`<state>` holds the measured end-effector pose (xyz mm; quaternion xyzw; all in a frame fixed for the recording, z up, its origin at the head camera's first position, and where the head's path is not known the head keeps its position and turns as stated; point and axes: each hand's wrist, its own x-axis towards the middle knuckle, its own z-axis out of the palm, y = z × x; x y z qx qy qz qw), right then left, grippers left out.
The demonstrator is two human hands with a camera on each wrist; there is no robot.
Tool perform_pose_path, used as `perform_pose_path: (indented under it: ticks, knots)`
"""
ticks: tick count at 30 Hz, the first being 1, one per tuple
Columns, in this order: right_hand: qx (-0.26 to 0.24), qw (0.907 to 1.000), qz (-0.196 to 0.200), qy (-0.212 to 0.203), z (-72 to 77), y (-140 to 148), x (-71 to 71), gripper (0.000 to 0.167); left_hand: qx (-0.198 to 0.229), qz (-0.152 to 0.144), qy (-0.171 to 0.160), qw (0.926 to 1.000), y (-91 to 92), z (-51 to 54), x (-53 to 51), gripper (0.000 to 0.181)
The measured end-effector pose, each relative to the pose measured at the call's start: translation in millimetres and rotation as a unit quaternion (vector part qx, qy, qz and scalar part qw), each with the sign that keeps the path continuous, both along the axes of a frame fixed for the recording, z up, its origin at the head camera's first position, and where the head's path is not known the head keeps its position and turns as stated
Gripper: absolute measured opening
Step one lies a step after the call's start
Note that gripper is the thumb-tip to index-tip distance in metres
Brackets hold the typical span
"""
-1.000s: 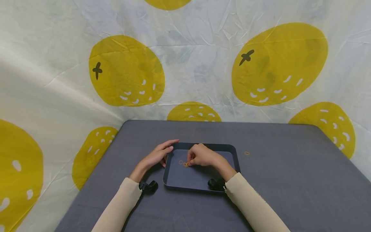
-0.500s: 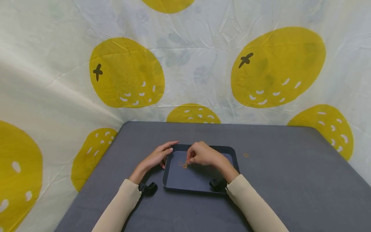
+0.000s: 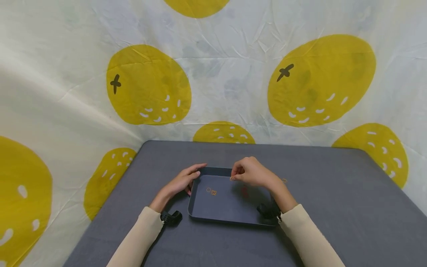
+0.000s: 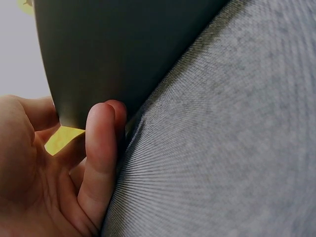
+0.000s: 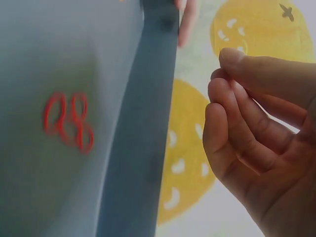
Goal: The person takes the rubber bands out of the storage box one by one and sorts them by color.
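Note:
My right hand is raised over the far right part of a dark shallow tray, pinching an orange rubber band between thumb and fingertips. In the right wrist view, that band is hard to make out against the yellow print. My left hand holds the tray's left side near the far corner; its fingers press the outer wall. Inside the tray, a loose orange band lies beside a small cluster of orange bands. Red bands lie farther right, shaded by my right hand.
One more orange band lies on the grey cloth-covered table, right of the tray and partly behind my right wrist. A white curtain with yellow fruit prints hangs behind and to the left.
My right hand has lifted an orange band from the cluster and moved right and up with it. The red bands have come into sight. My left hand stays on the tray.

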<state>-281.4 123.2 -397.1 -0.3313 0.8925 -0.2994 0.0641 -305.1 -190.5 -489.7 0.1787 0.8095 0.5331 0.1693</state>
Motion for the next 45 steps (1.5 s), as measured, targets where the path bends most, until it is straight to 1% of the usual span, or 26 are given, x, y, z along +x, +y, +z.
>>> perform_pose_path:
  ticks: [3,7,11,16,21,25,28,31,35,38,41,45]
  knots:
    - [0.001,0.9998,-0.019,0.006,1.2,20,3.0,0.006,0.0,-0.005,0.002,1.0,2.3,-0.8,-1.2,0.047]
    - [0.003,0.9988,-0.048,0.002,4.8,45,7.7,0.008,-0.003,-0.008,0.005,1.0,2.6,-0.9,-2.7,0.047]
    - [0.009,0.9976,-0.068,0.001,7.1,72,11.8,0.007,-0.005,-0.008,0.007,0.9999,-0.1,-0.9,-1.9,0.047]
    - [0.015,0.9951,-0.098,-0.001,9.1,108,12.9,0.006,-0.009,-0.006,0.011,0.9999,-1.6,-1.3,-0.2,0.047]
    - [0.024,0.9903,-0.137,-0.005,4.7,141,10.3,0.007,-0.01,-0.006,0.01,0.9999,-0.8,-1.0,-1.8,0.047]
    - [0.016,0.988,-0.151,-0.029,-1.5,163,7.8,0.013,-0.013,-0.008,0.01,0.9998,-0.4,0.3,-2.0,0.047]
    - [0.003,0.987,-0.152,-0.052,-5.0,175,5.5,0.017,-0.012,-0.007,0.008,0.9999,-0.9,0.9,-1.0,0.047]
    - [-0.002,0.9864,-0.151,-0.065,-8.0,184,2.9,0.018,-0.012,-0.002,0.005,0.9999,-1.6,0.7,0.2,0.046]
    - [0.011,0.9854,-0.159,-0.06,-14.2,195,-0.8,0.016,-0.012,0.0,0.003,0.9999,-2.4,-0.6,0.7,0.046]
    - [0.018,0.984,-0.164,-0.066,-19.5,200,-3.6,0.014,-0.011,0.003,0.004,0.9999,-3.1,-1.4,0.4,0.046]
    - [0.017,0.9832,-0.165,-0.076,-24.5,201,-6.5,0.015,-0.012,0.007,0.007,0.9999,-3.4,-1.2,0.5,0.046]
    - [0.024,0.9827,-0.166,-0.078,-30.1,200,-8.7,0.015,-0.012,0.003,0.008,0.9999,-2.3,-0.5,0.5,0.046]
